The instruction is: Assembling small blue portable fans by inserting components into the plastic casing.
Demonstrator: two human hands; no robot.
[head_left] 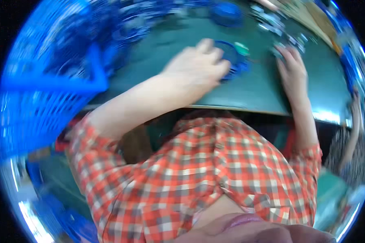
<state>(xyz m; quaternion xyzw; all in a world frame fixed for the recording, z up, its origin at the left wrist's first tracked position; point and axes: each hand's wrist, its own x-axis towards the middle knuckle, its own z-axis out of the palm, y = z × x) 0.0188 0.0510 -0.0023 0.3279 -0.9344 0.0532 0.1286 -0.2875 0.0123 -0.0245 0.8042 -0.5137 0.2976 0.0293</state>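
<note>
My left hand (pixel 200 67) is closed over the left rim of a round blue plastic part (pixel 230 56), which lies on the dark green tabletop (pixel 251 91). A small pale green piece (pixel 242 49) sits at the far right edge of that part. Farther right, my right hand (pixel 293 71) reaches forward with its fingers stretched out at small shiny pieces (pixel 299 42). Motion blurs its fingertips, and I cannot make out anything held in them.
Many blue parts (pixel 138 26) are heaped at the far left, behind a blue slatted basket (pixel 48 109). Another round blue part (pixel 227 14) lies at the far middle. More shiny pieces (pixel 267 20) are scattered at the far right. Another person's arm (pixel 354 121) shows at the right edge.
</note>
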